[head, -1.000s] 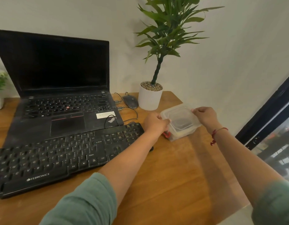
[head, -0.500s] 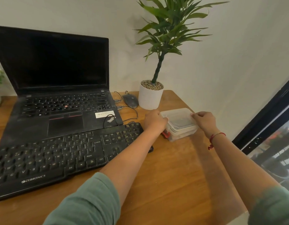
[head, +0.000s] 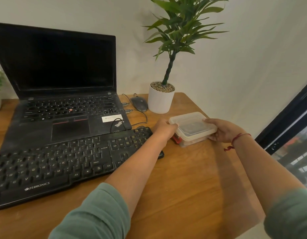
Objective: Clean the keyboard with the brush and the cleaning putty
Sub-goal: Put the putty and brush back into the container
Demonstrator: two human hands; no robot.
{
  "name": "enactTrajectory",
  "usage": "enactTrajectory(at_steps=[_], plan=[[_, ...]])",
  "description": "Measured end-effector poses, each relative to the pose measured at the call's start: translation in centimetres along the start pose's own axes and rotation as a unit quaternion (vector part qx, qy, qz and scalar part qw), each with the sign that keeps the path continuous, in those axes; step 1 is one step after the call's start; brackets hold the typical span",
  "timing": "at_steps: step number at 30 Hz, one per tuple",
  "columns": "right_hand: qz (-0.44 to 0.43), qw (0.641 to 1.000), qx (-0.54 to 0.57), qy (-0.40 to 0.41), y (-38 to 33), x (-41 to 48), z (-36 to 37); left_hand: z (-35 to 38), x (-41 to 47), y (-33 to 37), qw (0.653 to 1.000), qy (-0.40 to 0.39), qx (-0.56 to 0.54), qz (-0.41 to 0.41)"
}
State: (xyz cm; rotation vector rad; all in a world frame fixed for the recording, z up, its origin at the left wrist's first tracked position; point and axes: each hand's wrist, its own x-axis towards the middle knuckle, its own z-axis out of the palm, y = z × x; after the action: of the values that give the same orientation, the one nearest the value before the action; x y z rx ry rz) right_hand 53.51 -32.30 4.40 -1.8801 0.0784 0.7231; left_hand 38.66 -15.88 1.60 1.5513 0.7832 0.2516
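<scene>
The keyboard point(head: 63, 163) lies on the left of the surface point(head: 192, 178), black and dusty, and nothing has touched it yet. Behind it the laptop point(head: 63, 83) sits open with a dark screen. Further right, against the far wall, are a mouse point(head: 139, 104) and a white plant pot point(head: 160, 102).

Now the action. The left hand point(head: 164, 128) reaches across the keyboard's right end, fingers curled onto the left edge of the clear plastic box point(head: 194, 138). A second ago that box was tipped up between the hands; now it comes down level, just right of the keyboard and near the pot, with its lid point(head: 192, 124) lying flat on top. Whether the lid is pressed shut or only resting, I cannot tell. Something dark shows through it, most likely the putty. A red piece point(head: 176, 140) peeks out at the box's near left corner; it may belong to the brush, but it is too hidden to call.

On the right, the right hand point(head: 223, 130) grips the box's other side, thumb on the lid's rim and fingers wrapped low around the wall.

So both hands are busy with the box, and my read is that the tools are only being fetched out. The cleaning itself has not begun.
</scene>
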Motion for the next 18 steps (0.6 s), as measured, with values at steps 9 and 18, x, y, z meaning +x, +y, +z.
enactTrajectory(at_steps=[9,18], plan=[[-0.034,0.998,0.044,0.019,-0.5,0.1,0.1,0.0,0.3,1.1,0.996,-0.061,0.06,-0.017],[-0.219,0.967,0.032,0.127,2.1,0.1,2.0,0.2,0.8,0.8,0.998,-0.047,0.044,-0.019]])
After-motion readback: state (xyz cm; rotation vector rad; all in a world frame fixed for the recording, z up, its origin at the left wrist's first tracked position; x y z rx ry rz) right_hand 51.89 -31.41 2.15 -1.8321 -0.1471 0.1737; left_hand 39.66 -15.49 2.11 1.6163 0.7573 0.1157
